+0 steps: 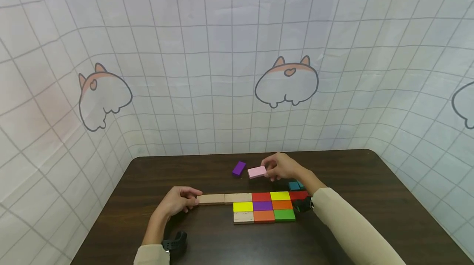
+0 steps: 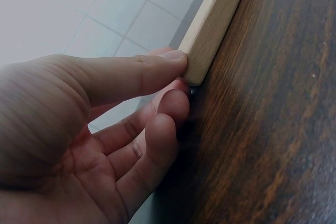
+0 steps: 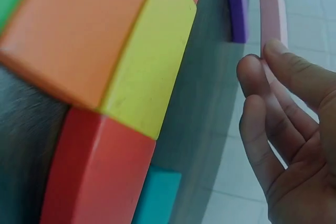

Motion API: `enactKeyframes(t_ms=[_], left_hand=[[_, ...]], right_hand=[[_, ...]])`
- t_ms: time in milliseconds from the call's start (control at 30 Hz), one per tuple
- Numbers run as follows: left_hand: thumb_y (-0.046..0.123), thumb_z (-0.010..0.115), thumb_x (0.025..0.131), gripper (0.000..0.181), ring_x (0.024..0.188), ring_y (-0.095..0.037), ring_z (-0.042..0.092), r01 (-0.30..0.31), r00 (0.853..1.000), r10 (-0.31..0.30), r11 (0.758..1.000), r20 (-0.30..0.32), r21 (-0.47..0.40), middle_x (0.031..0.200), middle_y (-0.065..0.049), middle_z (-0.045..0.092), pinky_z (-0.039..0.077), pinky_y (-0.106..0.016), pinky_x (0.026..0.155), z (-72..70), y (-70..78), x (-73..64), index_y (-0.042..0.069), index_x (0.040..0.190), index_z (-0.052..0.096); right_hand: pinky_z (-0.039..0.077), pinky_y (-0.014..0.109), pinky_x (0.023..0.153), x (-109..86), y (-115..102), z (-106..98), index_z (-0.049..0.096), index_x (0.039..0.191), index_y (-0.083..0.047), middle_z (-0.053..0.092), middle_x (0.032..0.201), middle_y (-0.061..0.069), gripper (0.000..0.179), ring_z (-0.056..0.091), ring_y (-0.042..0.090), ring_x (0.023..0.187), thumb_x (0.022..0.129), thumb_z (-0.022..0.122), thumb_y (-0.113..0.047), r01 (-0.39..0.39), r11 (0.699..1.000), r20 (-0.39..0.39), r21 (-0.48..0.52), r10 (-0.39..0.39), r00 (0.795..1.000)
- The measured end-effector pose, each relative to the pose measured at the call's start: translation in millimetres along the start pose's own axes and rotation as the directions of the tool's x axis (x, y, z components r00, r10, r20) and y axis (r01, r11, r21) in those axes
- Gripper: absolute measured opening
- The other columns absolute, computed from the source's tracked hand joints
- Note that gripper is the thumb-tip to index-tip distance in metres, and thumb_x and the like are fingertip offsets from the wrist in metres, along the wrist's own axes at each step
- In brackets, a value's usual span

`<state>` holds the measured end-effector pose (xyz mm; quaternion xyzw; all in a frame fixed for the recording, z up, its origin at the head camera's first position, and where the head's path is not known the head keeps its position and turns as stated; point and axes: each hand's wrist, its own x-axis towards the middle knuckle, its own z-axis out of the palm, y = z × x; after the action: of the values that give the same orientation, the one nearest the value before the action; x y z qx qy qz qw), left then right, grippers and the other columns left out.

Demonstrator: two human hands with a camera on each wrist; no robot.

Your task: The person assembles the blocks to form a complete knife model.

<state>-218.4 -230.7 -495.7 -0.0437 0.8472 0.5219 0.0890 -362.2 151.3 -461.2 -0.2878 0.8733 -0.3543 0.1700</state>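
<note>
My right hand (image 1: 282,166) pinches one end of a pink block (image 1: 257,172) between thumb and fingers. In the right wrist view the pink block (image 3: 272,14) points away from the fingertips, held above the table. My left hand (image 1: 177,200) has its thumb and index finger on the left end of a plain wood block (image 1: 210,199); the other fingers curl loosely below. A second plain wood block (image 1: 238,198) continues that row, followed by a red block (image 1: 261,196), a yellow block (image 1: 279,196) and another red block (image 1: 298,196). A purple block (image 1: 238,168) lies left of the pink one.
Below the row, colored blocks sit edge to edge, among them a purple one (image 1: 262,205) and a green one (image 1: 284,215). Teal blocks (image 1: 294,185) lie behind the row, partly hidden by my right forearm. A grid-patterned curtain (image 1: 222,71) surrounds the dark table (image 1: 207,240).
</note>
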Motion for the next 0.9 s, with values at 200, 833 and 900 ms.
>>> enactKeyframes(t_ms=[200,833,900], left_hand=[[0.007,0.075,0.091,0.022,0.071,-0.018,0.062,0.000,1.000,0.000,1.000,0.003,0.001,0.081,-0.004,0.068,0.053,-0.032,0.063,0.3,0.0,0.2,0.004,0.113,0.077],[0.007,0.076,0.091,0.022,0.070,-0.018,0.062,-0.001,1.000,0.001,1.000,0.005,0.002,0.080,-0.004,0.068,0.053,-0.033,0.063,-1.0,-1.7,1.2,0.005,0.113,0.077],[0.008,0.076,0.091,0.022,0.070,-0.019,0.063,0.001,1.000,-0.001,1.000,0.003,0.002,0.080,-0.004,0.068,0.053,-0.033,0.063,-0.7,-2.0,1.6,0.006,0.112,0.078]], right_hand=[[0.056,0.030,0.053,-27.2,-8,0,0.071,0.115,-0.012,0.074,0.079,0.006,0.024,0.065,0.020,0.057,0.093,0.077,-0.018,0.069,0.998,-0.011,-0.007,-0.069,0.998],[0.054,0.025,0.057,-104.4,-30,31,0.072,0.111,-0.013,0.074,0.084,-0.003,0.024,0.069,0.011,0.068,0.089,0.081,-0.020,0.143,0.989,-0.010,0.045,-0.142,0.990],[0.054,0.025,0.057,-108.9,-32,36,0.072,0.110,-0.014,0.073,0.082,-0.004,0.024,0.068,0.010,0.066,0.089,0.081,-0.020,0.140,0.989,-0.002,0.051,-0.140,0.990]])
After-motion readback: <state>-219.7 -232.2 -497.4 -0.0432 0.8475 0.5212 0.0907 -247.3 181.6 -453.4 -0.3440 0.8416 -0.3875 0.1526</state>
